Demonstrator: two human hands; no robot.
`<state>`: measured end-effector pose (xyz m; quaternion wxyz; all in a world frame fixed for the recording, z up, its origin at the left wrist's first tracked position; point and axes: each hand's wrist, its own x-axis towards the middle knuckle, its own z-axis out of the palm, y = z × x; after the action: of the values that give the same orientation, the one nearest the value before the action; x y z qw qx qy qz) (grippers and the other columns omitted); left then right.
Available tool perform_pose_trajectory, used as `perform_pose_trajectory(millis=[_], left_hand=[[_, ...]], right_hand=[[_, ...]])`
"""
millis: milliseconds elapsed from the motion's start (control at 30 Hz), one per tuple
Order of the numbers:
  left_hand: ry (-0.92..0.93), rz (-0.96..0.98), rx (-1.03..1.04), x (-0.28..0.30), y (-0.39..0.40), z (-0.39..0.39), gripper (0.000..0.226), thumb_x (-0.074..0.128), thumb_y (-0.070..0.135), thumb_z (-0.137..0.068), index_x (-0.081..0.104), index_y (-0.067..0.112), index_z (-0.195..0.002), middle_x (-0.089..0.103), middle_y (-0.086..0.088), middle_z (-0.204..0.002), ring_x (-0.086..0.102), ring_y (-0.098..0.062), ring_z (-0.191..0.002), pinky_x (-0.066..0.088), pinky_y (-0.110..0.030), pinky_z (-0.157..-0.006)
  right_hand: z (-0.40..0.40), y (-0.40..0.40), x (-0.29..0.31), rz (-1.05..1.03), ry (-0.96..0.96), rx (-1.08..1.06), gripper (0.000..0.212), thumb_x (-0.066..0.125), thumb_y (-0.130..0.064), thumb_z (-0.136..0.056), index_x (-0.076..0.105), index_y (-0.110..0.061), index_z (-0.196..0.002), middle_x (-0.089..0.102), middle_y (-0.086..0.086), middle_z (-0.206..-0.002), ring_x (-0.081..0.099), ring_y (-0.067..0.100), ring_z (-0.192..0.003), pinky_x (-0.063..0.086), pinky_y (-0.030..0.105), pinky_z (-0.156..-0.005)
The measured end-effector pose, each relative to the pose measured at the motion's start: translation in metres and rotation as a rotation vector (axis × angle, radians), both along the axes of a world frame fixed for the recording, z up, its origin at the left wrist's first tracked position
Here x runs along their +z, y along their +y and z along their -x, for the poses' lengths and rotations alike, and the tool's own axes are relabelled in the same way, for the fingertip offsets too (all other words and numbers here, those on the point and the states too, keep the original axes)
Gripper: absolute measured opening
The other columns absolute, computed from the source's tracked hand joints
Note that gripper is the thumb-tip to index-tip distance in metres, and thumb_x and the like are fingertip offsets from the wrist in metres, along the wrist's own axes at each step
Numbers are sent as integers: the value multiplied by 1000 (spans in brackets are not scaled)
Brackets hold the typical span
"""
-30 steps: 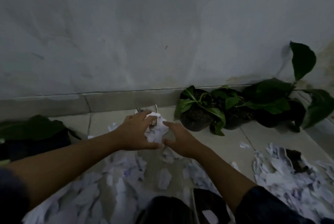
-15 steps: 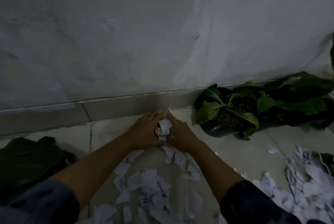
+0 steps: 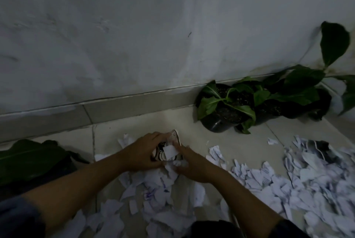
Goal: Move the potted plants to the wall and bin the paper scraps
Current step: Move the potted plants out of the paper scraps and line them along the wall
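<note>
Your left hand and your right hand were close together, low on the floor, near the middle. Between them was a small white thing with black marks, maybe a little bag. I could not tell what it was. Your left fingers curled round its left side and held it. Your right fingers curled round a clump of paper scraps just below it and held that. One white scrap stuck up between your hands.

Lots of torn scraps lay on the floor, too many to count. One big pile lay near you, under your arms. Another big pile lay to the right. A few loose bits lay between them.

Far right, I counted three black pots in a row, touching the bottom of the wall. They held green leafy plants. One tall leaf stood up high by the wall. The pots behind were dark and hard to see.

At the left edge was one more plant, well apart from the others and a little way from the wall.
</note>
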<state>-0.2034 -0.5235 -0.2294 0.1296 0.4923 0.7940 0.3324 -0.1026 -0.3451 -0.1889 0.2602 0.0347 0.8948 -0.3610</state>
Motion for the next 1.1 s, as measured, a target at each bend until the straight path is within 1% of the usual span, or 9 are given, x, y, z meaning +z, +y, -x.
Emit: perform_pose_trajectory(millis=[67,167,267,367,433,533,800,1033,1100], left_hand=[[-37,18,-37,-2,-5,-9,75,46,68,-83,34,22,-141,51,2,-132,46,-4,-117,39,-27,-100],[-128,24,-10,4,-9,-19,66,38,70,-85,43,28,-136,54,10,-128,51,-1,-114,44,-33,-97],[17,91,151,10,-7,-21,93,13,88,-73,46,26,-135,49,5,-135,44,-12,-124,35,-44,-104],[-21,409,223,10,-1,-25,118,-5,97,-47,7,36,-148,2,10,-156,-1,-19,-144,2,-48,-115],[-104,426,139,9,7,-33,119,-10,98,-41,-11,38,-144,-12,12,-155,-11,-19,-144,-3,-49,-114],[-164,365,19,12,28,-44,119,-6,99,-43,-12,37,-144,-12,10,-156,-9,-19,-144,0,-49,-115],[-163,213,-75,9,57,-51,117,15,96,-56,21,24,-147,22,0,-154,26,-15,-139,27,-38,-112],[-233,364,-119,17,56,-68,79,35,66,-86,12,23,-148,8,2,-157,13,-12,-143,17,-36,-116],[-253,468,-175,29,56,-70,99,21,86,-71,8,26,-149,2,6,-158,7,-10,-143,13,-38,-117]], right_hand=[[-15,5,0,29,-22,-24,74,58,-34,-91,12,-28,-149,24,2,-154,25,19,-141,23,32,-116],[-37,15,6,17,-15,-70,65,61,-23,-90,28,-24,-146,41,1,-144,42,13,-130,33,16,-104],[-49,25,13,-5,73,-143,49,59,-17,-91,44,-19,-138,50,1,-137,47,8,-121,34,11,-95],[-56,30,21,-40,99,-185,48,55,-20,-93,43,-23,-139,47,-2,-140,46,11,-123,33,13,-92],[-62,31,24,-54,72,-199,48,54,-22,-94,41,-23,-140,44,-3,-142,45,12,-125,33,12,-92],[-72,32,30,-104,61,-190,48,53,-25,-95,40,-21,-141,41,-1,-145,41,12,-129,29,12,-99],[-108,56,75,-314,-1,-177,49,51,-26,-96,37,-26,-142,37,2,-148,36,16,-133,26,23,-105],[-166,77,101,-311,-24,-195,44,46,-27,-98,37,-23,-142,40,2,-146,39,14,-131,29,17,-99],[-188,78,103,-252,-3,-212,43,42,-29,-99,36,-24,-142,41,-1,-144,41,10,-127,30,13,-94]])
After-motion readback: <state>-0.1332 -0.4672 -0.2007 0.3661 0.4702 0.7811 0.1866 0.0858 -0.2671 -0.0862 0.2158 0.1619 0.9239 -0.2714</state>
